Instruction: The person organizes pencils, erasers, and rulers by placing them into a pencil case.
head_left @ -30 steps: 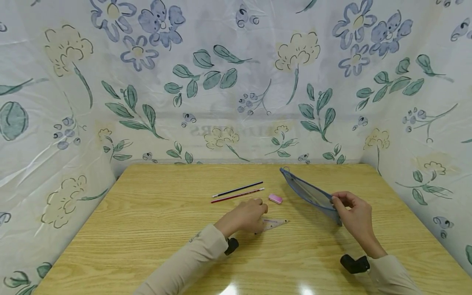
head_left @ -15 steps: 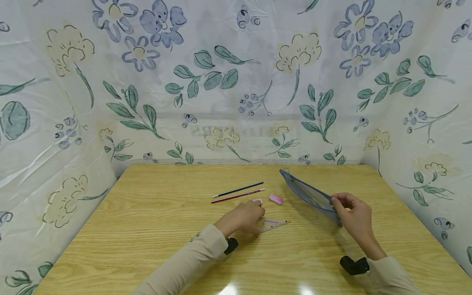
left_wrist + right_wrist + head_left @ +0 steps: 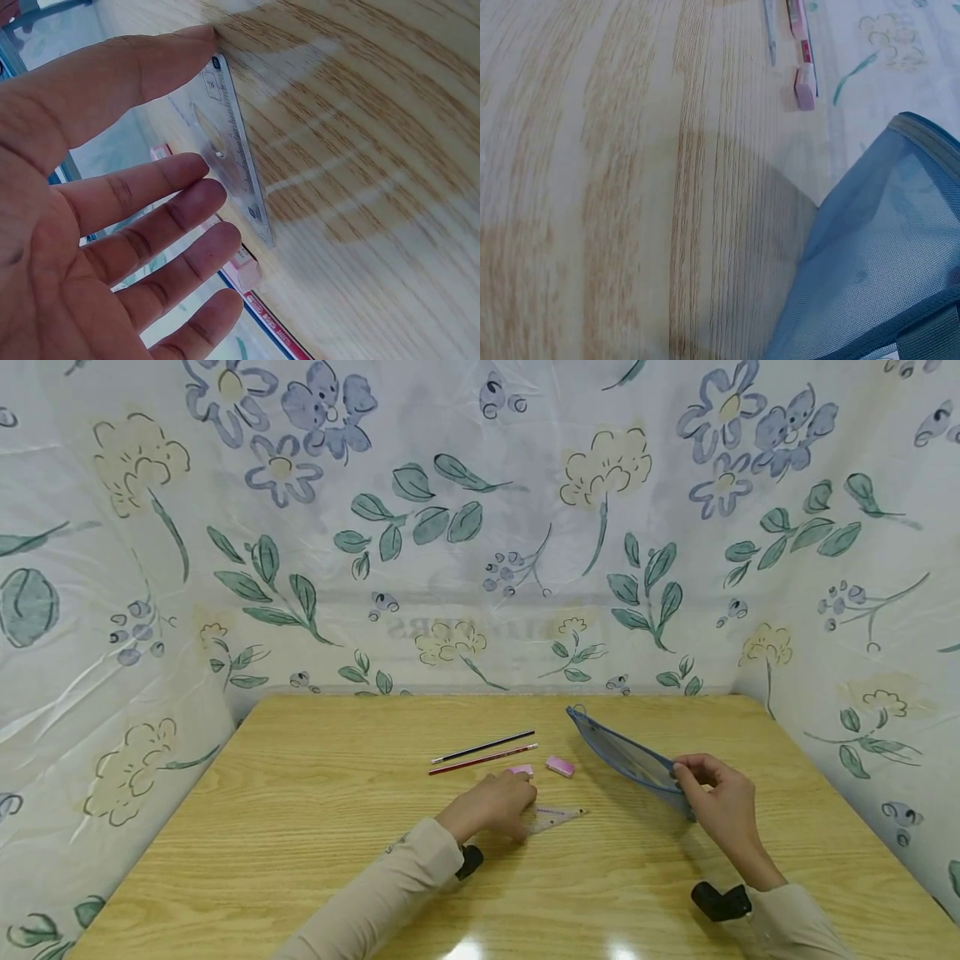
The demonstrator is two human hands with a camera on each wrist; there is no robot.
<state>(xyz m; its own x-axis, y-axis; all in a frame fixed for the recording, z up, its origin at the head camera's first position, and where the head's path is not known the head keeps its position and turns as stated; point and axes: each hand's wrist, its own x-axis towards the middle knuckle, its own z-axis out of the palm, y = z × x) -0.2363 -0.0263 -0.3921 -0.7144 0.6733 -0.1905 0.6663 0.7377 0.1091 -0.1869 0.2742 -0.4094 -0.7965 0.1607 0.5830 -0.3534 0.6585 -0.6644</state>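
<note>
My left hand (image 3: 491, 806) is low over the table beside a clear triangular set square (image 3: 558, 818). In the left wrist view its thumb tip meets one corner of the set square (image 3: 238, 150), while the other fingers are spread and loosely extended near its far side. My right hand (image 3: 718, 802) pinches the near rim of a blue mesh zip pouch (image 3: 626, 758) between thumb and fingers, holding it tilted above the table. The right wrist view has the pouch (image 3: 877, 240) at lower right; no fingers show there.
A pink eraser (image 3: 560, 767) lies beyond the set square; another pink eraser (image 3: 522, 770) is partly hidden by the left hand. Behind them lie a red pencil (image 3: 480, 760) and a dark pencil (image 3: 483, 747). A floral curtain (image 3: 480, 568) encloses the wooden table (image 3: 300, 827).
The left hand's fingers have lowered and drawn slightly left, bringing the second eraser into view. The pouch's far end has dipped a little; the right hand has barely moved.
</note>
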